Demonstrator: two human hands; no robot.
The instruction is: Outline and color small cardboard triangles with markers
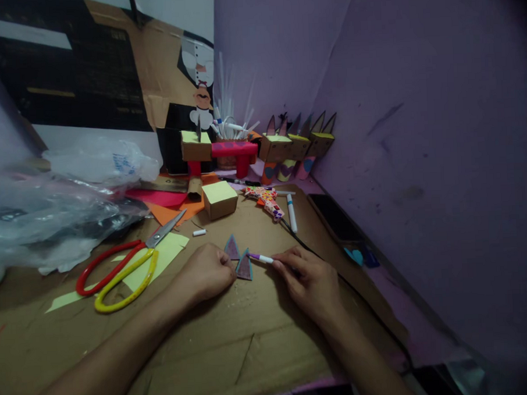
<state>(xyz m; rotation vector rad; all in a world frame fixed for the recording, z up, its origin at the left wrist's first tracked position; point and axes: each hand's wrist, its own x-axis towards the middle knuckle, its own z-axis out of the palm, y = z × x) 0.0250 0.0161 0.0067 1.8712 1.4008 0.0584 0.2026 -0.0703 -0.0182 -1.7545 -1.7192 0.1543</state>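
Observation:
My right hand [311,280] grips a white felt-tip marker [265,259] with a purple tip, which touches the top of a small paper triangle [244,267]. This triangle is purple-brown inside with a blue-grey edge. My left hand [211,272] is closed, fingers curled, with its fingertips at the triangle's left edge. Just behind lies a second similar triangle [232,248], close to my left knuckles. A white marker cap [199,232] rests on the cardboard further back. Beyond the triangles stands a small cardboard box [220,200] with a yellow-green top.
Large scissors [124,267] with red and yellow handles lie over yellow-green paper [161,257] at left, near crumpled plastic bags [71,194]. A patterned glue gun [268,202], another marker [292,213] and a phone [334,216] lie at right. Cardboard animal figures [275,147] line the back.

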